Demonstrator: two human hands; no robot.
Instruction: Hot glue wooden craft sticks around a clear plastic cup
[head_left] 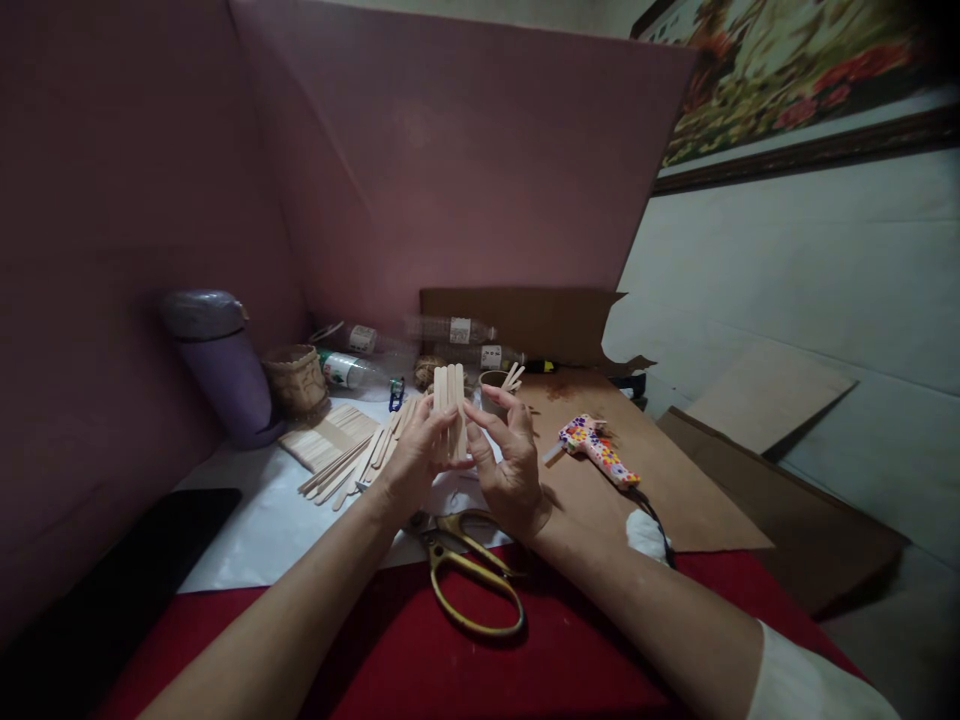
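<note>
Between both hands stands a small upright bundle of pale wooden craft sticks (451, 392), above the white sheet. My left hand (415, 455) grips the bundle from the left with curled fingers. My right hand (508, 455) pinches its right side with thumb and fingertips. A loose pile of more wooden sticks (352, 452) lies flat on the sheet just left of my left hand. Gold-handled scissors (469, 570) lie below my wrists on the red cloth.
A flower-patterned glue gun (594, 448) rests on brown cardboard (675, 490) to the right. A purple flask (221, 365), a woven basket (298, 378), plastic bottles (450, 332) and a cup of sticks (496, 385) line the pink backboard. A black phone (150, 540) lies at left.
</note>
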